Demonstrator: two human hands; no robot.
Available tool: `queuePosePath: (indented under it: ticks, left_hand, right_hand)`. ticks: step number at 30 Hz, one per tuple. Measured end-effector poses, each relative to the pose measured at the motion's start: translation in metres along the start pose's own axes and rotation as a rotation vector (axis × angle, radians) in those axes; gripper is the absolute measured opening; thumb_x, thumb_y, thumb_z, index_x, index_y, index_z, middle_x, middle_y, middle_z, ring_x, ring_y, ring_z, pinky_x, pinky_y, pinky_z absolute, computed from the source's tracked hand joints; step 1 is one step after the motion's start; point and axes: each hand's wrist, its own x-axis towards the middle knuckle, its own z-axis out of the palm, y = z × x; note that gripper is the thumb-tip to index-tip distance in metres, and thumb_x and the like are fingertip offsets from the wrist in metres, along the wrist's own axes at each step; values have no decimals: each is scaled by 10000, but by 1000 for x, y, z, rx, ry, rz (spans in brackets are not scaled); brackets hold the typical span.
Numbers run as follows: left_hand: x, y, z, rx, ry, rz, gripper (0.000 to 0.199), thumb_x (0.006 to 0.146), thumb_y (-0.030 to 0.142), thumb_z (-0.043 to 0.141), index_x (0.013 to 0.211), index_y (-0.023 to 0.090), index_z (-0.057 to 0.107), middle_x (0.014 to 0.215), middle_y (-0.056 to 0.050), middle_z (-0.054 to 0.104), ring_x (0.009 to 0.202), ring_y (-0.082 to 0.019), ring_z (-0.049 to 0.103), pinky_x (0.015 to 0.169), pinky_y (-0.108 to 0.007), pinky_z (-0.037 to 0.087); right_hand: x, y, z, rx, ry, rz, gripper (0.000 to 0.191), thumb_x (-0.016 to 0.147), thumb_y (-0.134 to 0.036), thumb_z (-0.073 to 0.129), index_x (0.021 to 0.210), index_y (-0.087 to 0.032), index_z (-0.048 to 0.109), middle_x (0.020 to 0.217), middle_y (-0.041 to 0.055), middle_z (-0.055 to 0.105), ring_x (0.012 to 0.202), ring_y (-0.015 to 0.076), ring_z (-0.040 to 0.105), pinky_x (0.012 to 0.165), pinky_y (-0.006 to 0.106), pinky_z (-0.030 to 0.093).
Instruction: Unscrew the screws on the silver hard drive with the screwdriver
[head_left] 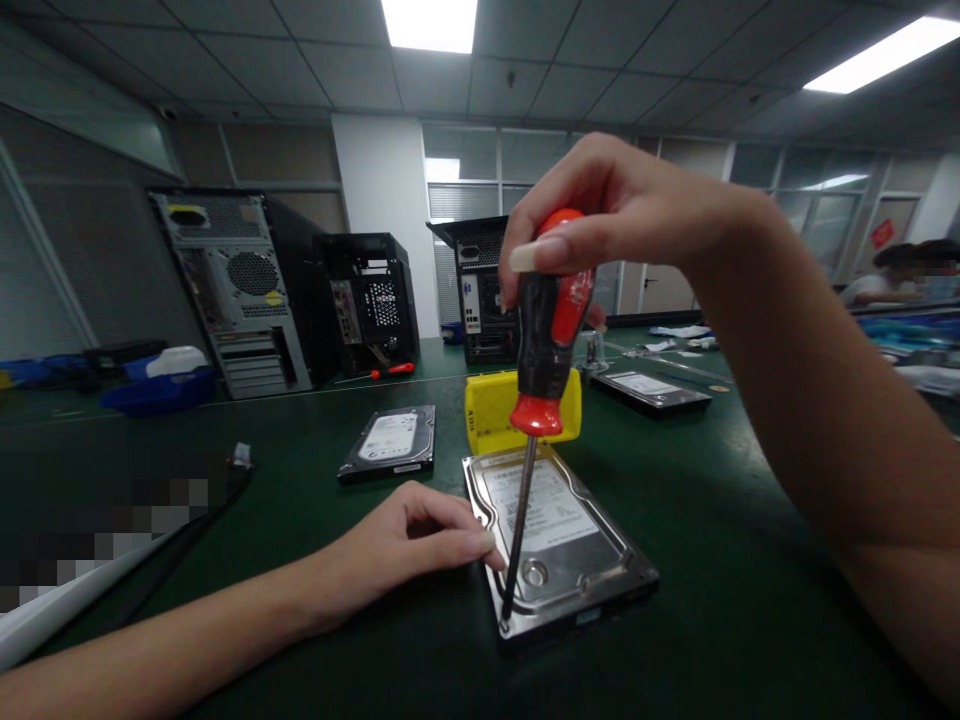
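Note:
In my right hand (592, 220) is a screwdriver (551, 330) with a red and black handle, the fingers wrapped round its top. Its shaft points down and leans slightly, and the tip sits on the near left corner of a silver hard drive (551, 540). The drive lies flat with its white label facing up. My left hand (420, 535) rests at the drive's left edge, thumb and fingers drawn together and holding that side close to the shaft. The undersides of some left fingers are hidden.
A yellow bin (487, 410) stands just behind the drive. Other hard drives lie left (390, 440) and right (652, 390) on the green table (300, 560). Computer cases (240, 290) line the back, with another red-handled screwdriver (394, 371). A person (892, 280) sits far right.

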Motion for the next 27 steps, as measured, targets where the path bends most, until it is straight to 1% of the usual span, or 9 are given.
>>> queuePosePath:
  ticks: [4,7,10,12,14,17,20,23,27]
  left_hand:
    - [-1,-1,0,-15,-24,17,158,814,358,674,797,227,760,769,21,632,714,-126,499,643,-216,360]
    - [0,-3,-1,46,-8,13,199,769,398,698,819,214,755,786,9,619,704,-138,486,622,-225,355]
    - [1,-6,-3,124,-12,8,249,744,421,706,842,196,751,711,21,544,607,-115,392,543,-218,284]
    - [1,-6,-4,146,-32,30,225,739,390,718,835,188,751,638,45,465,568,-103,333,522,-219,245]
    - [2,-4,-4,150,-56,62,170,730,334,737,824,193,750,608,61,422,553,-97,311,518,-221,234]
    - [1,-2,-3,172,-78,81,132,700,266,762,816,204,750,649,56,462,562,-95,316,512,-223,232]
    - [0,-2,-2,199,-85,70,147,671,245,781,809,201,753,705,39,512,599,-104,341,514,-226,234]
    - [-1,-3,-1,203,-92,75,143,667,233,784,803,200,754,740,28,545,633,-112,368,528,-228,243]
    - [-1,-3,0,190,-93,81,99,673,204,785,768,198,757,675,48,523,577,-91,344,503,-225,227]
  right_hand:
    - [0,0,0,32,-31,14,478,805,-457,492,950,-28,645,688,-18,642,520,-35,550,480,-7,432]
    - [0,0,0,28,-26,15,508,791,-483,494,940,-22,646,694,-13,648,517,-33,551,486,-5,438]
    - [1,-1,-1,9,-19,10,487,799,-473,485,925,-32,649,695,-25,647,575,-30,577,521,-10,443]
    - [0,-1,-1,-4,-12,1,461,813,-445,485,927,-30,651,692,-24,645,592,-30,581,523,-7,444]
    - [0,-1,-1,-2,-14,0,439,832,-415,480,943,-26,651,681,-21,641,552,-35,562,500,3,438]
    - [-1,-1,0,-8,-15,1,441,831,-415,485,952,-27,656,676,-13,637,545,-32,555,493,14,435]
    - [-1,-1,0,-28,-3,-2,490,803,-465,491,956,-31,660,692,-4,641,600,-25,571,527,15,442]
    - [0,-1,0,-36,-6,-4,528,787,-491,487,962,-24,659,681,-7,632,583,-27,561,517,14,434]
    - [2,-2,0,-55,-20,-23,531,792,-481,479,926,0,661,649,-19,607,571,-22,562,504,13,424]
